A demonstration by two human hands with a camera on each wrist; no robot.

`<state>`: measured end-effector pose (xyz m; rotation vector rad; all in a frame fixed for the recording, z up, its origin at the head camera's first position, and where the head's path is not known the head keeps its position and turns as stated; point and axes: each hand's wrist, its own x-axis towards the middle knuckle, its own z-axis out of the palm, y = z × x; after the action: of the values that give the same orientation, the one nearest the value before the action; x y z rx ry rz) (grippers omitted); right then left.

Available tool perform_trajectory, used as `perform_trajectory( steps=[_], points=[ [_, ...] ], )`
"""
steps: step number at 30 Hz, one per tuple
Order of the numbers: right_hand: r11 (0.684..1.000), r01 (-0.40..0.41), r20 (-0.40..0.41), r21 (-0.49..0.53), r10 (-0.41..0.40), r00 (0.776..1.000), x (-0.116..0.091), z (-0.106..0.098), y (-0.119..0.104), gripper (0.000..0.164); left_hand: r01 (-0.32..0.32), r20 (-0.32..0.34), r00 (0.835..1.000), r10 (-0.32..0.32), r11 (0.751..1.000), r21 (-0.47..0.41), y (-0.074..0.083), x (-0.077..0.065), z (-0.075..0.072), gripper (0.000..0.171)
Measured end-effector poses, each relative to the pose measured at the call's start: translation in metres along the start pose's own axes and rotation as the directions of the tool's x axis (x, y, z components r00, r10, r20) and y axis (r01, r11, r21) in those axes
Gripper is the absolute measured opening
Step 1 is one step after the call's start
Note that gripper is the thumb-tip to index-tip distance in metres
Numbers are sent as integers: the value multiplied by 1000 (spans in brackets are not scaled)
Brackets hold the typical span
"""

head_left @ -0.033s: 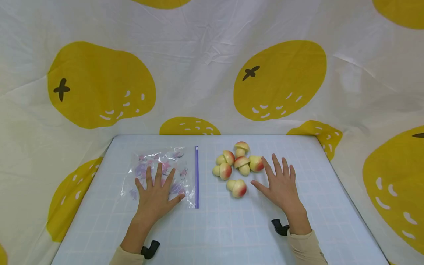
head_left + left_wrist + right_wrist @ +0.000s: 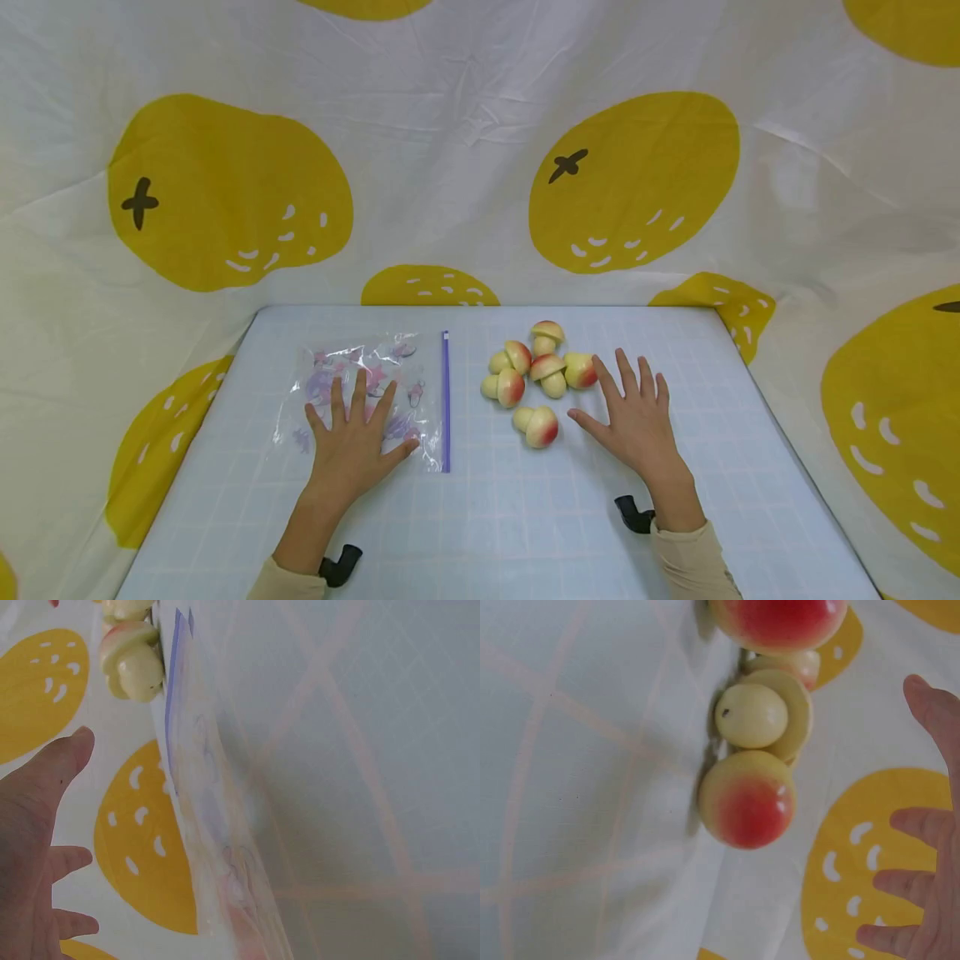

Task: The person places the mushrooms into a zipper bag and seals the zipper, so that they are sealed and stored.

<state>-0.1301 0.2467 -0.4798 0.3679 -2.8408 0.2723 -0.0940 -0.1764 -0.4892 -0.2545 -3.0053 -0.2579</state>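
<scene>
My left hand (image 2: pixel 350 446) is held with fingers spread over a clear zip bag (image 2: pixel 431 417), overlapping its lower part in the head view. The bag lies flat, printed with pink and purple shapes, its purple zip strip (image 2: pixel 446 400) on the right side. In the left wrist view a gap shows between the hand and the bag (image 2: pixel 214 802). My right hand (image 2: pixel 637 421), fingers spread and holding nothing, hovers just right of several toy mushrooms, cream with red-tinged caps. One mushroom (image 2: pixel 536 426) lies nearer me; the others, such as this mushroom (image 2: pixel 507 387), sit grouped behind it.
Everything lies on a pale blue checked tabletop (image 2: pixel 495 533). A white cloth (image 2: pixel 450 183) with big yellow fruit prints hangs behind and along both sides. Black angled pieces show beside the left wrist (image 2: pixel 300 533) and the right wrist (image 2: pixel 671 496), near beige sleeves (image 2: pixel 690 558).
</scene>
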Motion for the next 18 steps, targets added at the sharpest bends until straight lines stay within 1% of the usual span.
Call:
perform_trajectory(
  steps=[9,18],
  points=[
    [1000,-3,20,-5,3,1000,0,-2,-3,96,2,7,1000,-2,1000,0,0,0,0,98],
    [1000,26,3,-4,-26,1000,2,-5,-9,95,0,5,1000,0,1000,-16,2,1,-1,98]
  ],
)
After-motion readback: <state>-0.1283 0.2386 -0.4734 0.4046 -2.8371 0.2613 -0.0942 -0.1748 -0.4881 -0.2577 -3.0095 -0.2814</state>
